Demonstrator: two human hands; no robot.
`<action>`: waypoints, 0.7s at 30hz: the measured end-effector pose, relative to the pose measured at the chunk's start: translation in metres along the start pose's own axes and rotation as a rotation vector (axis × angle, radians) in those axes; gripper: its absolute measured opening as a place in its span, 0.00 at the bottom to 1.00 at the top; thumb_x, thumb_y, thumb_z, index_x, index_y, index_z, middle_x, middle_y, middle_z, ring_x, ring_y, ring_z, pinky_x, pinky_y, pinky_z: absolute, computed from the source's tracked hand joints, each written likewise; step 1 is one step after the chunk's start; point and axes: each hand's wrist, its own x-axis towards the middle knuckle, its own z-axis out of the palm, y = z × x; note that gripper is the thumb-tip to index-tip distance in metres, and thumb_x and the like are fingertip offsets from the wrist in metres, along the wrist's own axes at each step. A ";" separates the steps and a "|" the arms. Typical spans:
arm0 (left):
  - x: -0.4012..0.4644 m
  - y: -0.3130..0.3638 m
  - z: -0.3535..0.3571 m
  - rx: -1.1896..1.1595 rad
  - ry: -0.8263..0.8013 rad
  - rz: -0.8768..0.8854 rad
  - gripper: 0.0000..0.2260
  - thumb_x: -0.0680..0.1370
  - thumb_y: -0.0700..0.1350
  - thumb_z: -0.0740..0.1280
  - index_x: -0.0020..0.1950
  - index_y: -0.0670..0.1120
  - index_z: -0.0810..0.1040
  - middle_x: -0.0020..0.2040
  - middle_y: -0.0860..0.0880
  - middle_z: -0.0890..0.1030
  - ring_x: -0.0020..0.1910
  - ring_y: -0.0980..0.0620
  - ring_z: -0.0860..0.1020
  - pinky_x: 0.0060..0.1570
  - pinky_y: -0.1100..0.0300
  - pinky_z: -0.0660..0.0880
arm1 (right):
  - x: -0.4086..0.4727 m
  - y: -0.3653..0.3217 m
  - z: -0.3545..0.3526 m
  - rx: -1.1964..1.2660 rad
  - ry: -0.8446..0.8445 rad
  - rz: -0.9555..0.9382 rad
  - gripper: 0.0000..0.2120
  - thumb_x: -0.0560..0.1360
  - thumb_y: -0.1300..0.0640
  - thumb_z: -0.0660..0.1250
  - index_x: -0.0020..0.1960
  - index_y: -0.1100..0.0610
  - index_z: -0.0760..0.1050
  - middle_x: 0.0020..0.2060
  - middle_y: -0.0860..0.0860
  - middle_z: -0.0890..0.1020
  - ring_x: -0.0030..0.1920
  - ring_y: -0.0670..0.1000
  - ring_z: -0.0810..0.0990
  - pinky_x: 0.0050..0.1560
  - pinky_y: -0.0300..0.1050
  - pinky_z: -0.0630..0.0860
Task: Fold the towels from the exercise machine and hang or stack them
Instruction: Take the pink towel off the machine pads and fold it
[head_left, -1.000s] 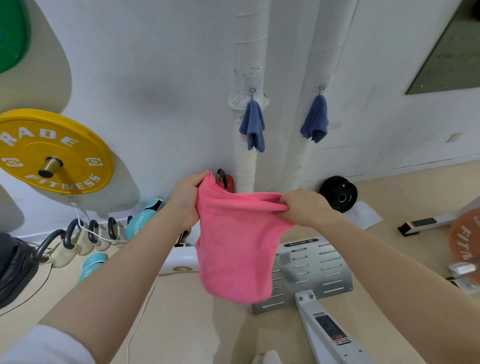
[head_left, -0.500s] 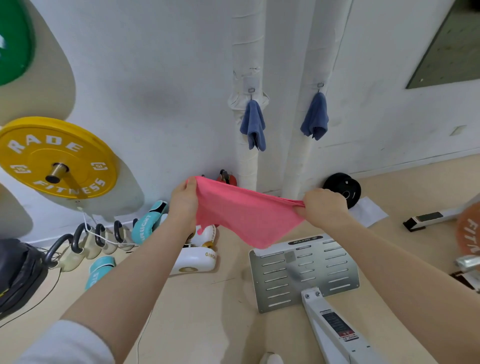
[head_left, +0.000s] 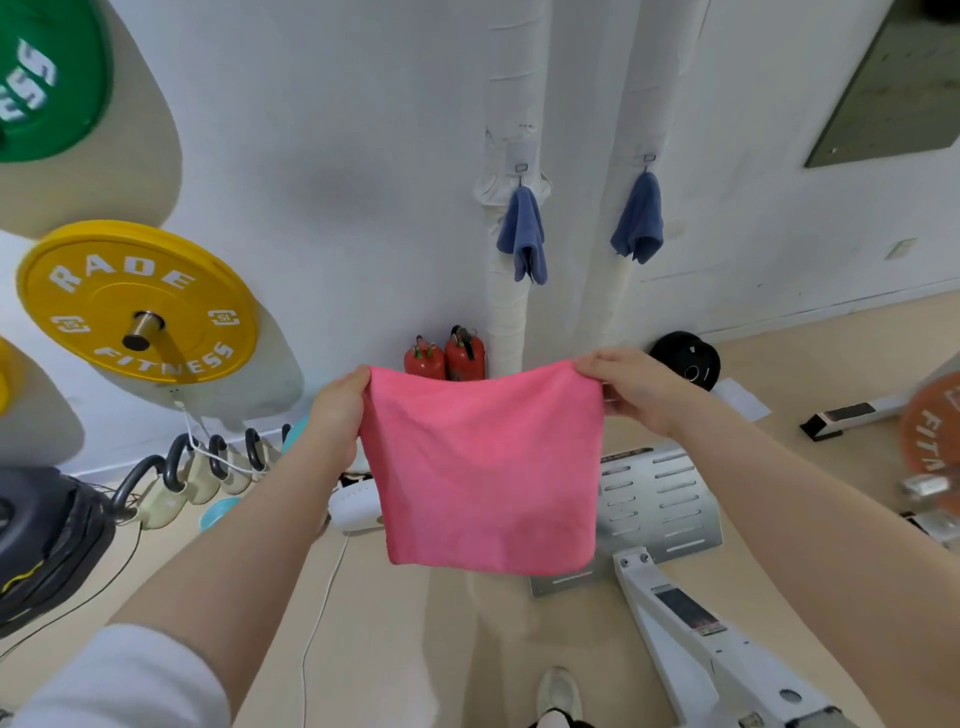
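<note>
**Pink towel held up by its top corners**

The pink towel (head_left: 485, 467) hangs flat in the air in front of the person, spread wide between both hands, with its lower edge loose above the floor. The left hand (head_left: 337, 413) pinches the top left corner, fingers curled round the cloth edge; the right hand (head_left: 631, 389) grips the top right corner the same way, thumb on the near side. The top edge sags slightly between them (it is not pulled quite taut).

Behind the towel, low against the wall, stand two red fire extinguishers (head_left: 447, 356), their tops just above the towel's upper edge. Above them two white wrapped pipes (head_left: 511, 104) run up the wall, each carrying a hook with a blue towel: the left blue towel (head_left: 522, 234) and the right blue towel (head_left: 638, 221) hang bunched, well apart from the hands.

To the right of the pink towel and partly hidden by it is a slotted metal plate (head_left: 662, 506) joined to a white machine frame (head_left: 691, 629). A black weight plate (head_left: 685, 358) leans at the wall foot beyond the right hand. On the left wall hang a yellow weight plate (head_left: 137, 301) and, above it, a green weight plate (head_left: 47, 78); a row of kettlebells (head_left: 200, 473) sits on the floor below.
</note>
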 end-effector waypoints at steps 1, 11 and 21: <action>-0.003 -0.001 -0.003 0.008 0.017 -0.003 0.13 0.78 0.50 0.61 0.55 0.43 0.77 0.52 0.44 0.77 0.45 0.49 0.75 0.48 0.56 0.73 | 0.000 0.001 0.008 -0.110 0.102 -0.016 0.02 0.75 0.61 0.65 0.45 0.58 0.76 0.37 0.54 0.74 0.39 0.50 0.71 0.40 0.43 0.71; -0.070 -0.019 0.008 0.002 -0.331 0.128 0.13 0.81 0.45 0.56 0.59 0.43 0.77 0.45 0.47 0.81 0.41 0.51 0.77 0.34 0.63 0.74 | -0.071 -0.011 0.108 0.000 -0.065 -0.082 0.11 0.75 0.68 0.59 0.52 0.53 0.69 0.27 0.57 0.77 0.22 0.50 0.76 0.25 0.39 0.77; -0.107 -0.024 -0.017 -0.135 -0.594 0.218 0.13 0.82 0.47 0.55 0.54 0.45 0.78 0.42 0.50 0.84 0.39 0.56 0.81 0.35 0.67 0.76 | -0.102 -0.012 0.139 0.040 -0.214 -0.308 0.11 0.74 0.70 0.61 0.50 0.59 0.77 0.34 0.50 0.83 0.34 0.44 0.81 0.39 0.37 0.77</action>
